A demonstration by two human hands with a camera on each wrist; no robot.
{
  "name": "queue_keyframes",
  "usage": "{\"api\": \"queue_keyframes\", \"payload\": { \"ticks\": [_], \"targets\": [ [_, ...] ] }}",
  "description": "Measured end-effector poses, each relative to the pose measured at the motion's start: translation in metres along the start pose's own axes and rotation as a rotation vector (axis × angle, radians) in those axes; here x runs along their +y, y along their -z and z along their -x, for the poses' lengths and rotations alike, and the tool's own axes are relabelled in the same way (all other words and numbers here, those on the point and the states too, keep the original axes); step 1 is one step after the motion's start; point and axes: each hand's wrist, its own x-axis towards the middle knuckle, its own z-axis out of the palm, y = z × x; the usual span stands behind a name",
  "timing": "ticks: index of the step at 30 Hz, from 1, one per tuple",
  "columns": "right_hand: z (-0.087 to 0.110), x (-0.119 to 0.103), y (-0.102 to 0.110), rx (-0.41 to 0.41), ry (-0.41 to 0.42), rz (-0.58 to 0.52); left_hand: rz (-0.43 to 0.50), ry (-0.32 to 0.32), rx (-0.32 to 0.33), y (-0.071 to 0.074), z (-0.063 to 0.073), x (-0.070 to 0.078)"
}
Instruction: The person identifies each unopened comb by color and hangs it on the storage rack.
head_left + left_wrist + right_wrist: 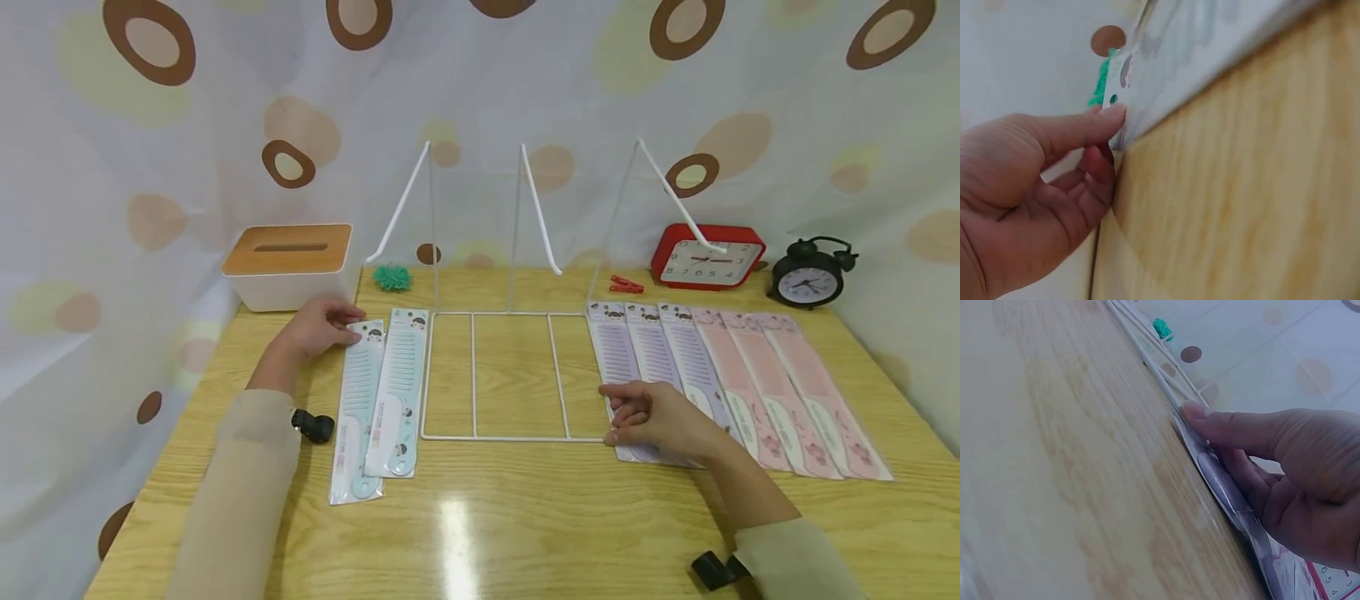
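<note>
A: What does the left hand [318, 327] have?
B: Its grip pinches the top of the outer blue packet [356, 400], which lies on the surface [562, 525] left of the white wire rack [517, 438].
A: And the right hand [663, 417]?
B: Loose grip, thumb and index tip parted, over the nearest purple packet [617, 346]. Whether it touches the rack, I can't tell.
</note>
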Motion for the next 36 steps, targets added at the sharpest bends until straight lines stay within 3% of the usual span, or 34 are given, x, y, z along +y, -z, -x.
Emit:
{"api": "queue_keyframes", "payload": {
  "ticks": [5, 10, 16, 20, 23, 27, 31, 33, 36],
  "targets": [
    [-0.001, -0.001, 0.000, 0.007, -0.013, 0.006, 0.040, 0.018, 0.015, 0.011, 0.010, 0.005],
    [0.000, 0.002, -0.002, -0.001, -0.023, 0.020, 0.014, 0.002, -0.048, 0.026, 0.033, 0.016],
    [-0.001, 0.000, -0.003, -0.013, 0.000, 0.037, -0.069, -0.140, -0.185, 0.046, 0.067, 0.036],
    [-0.001, -0.003, -0.002, -0.002, 0.011, 0.075, -0.051, -0.214, -0.227, 0.055, 0.087, 0.048],
    [-0.002, -0.005, -0.001, -0.003, 0.003, 0.080, 0.008, -0.337, -0.269, 0.058, 0.103, 0.062],
    [-0.004, -0.006, 0.000, -0.009, 0.011, 0.075, 0.103, -0.557, -0.293, 0.058, 0.127, 0.088],
    [-0.005, -0.006, -0.001, -0.021, 0.015, 0.082, 0.255, -0.768, -0.197, 0.052, 0.151, 0.113],
    [-0.005, -0.007, -0.002, -0.027, 0.010, 0.092, 0.363, -0.857, -0.070, 0.045, 0.158, 0.124],
    [-0.004, -0.009, -0.002, -0.027, -0.003, 0.111, 0.543, -0.938, 0.202, 0.033, 0.159, 0.141]
  ]
}}
